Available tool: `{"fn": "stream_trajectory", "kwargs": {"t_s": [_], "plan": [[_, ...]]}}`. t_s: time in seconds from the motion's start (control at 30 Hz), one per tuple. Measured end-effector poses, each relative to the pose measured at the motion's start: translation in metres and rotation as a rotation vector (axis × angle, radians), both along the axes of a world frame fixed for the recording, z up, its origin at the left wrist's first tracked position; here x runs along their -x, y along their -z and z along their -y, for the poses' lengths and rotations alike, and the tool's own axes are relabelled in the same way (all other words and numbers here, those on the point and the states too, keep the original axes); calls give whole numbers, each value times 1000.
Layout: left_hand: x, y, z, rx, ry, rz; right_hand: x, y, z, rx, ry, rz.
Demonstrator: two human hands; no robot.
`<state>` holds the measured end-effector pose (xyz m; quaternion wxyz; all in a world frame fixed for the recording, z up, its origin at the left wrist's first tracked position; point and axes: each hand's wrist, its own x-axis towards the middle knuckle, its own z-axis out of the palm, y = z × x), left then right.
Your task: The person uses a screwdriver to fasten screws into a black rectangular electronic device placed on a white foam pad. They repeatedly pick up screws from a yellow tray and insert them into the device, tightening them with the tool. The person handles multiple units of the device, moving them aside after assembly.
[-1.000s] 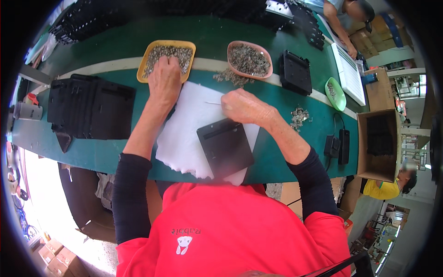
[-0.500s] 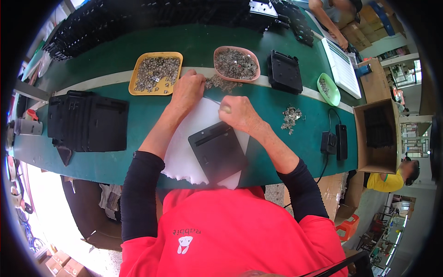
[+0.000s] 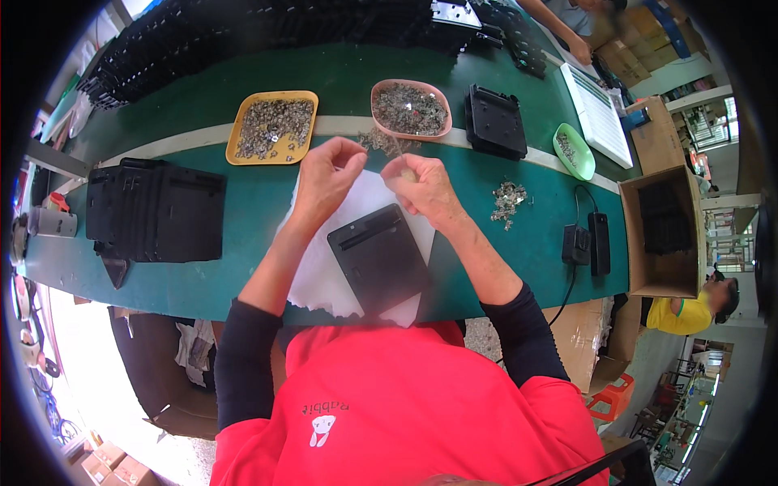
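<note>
My left hand (image 3: pixel 326 182) is raised over the far edge of a white sheet (image 3: pixel 312 279), its thumb and fingertips drawn together; whatever they pinch is too small to make out. Facing it, my right hand (image 3: pixel 420 188) is closed around a thin tool with a pale yellowish handle (image 3: pixel 409 174), its slim shaft pointing up and away. A flat black plastic casing (image 3: pixel 381 263) with a slot near its far edge lies tilted on the sheet, below both hands and touched by neither. Just beyond my hands is a loose pile of small metal pieces (image 3: pixel 387 142).
Small metal parts fill a yellow tray (image 3: pixel 232 150), a pink bowl (image 3: pixel 447 113) and a green bowl (image 3: pixel 585 166). Another metal pile (image 3: pixel 508 204) lies at right. Black casings (image 3: pixel 158 212) are stacked left; one black casing (image 3: pixel 494 121) sits far right. A power adapter (image 3: pixel 576 245) trails a cable.
My left hand has drawn back nearer from the metal pile. The tool in my right hand has swung from pointing left to pointing up, and the right hand has shifted slightly right.
</note>
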<state>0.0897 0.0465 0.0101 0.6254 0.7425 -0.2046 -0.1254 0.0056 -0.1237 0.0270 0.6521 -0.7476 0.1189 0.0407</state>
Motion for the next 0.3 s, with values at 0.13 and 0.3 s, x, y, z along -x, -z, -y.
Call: {"fn": "stream_trajectory", "kwargs": {"t_s": [0.13,0.3], "plan": [[37,-2,-8,355,37,-328,8,-8,-20,-274,64,-7],[56,12,-12,454,-47,-391,17,-6,-28,-361,76,-52]]}}
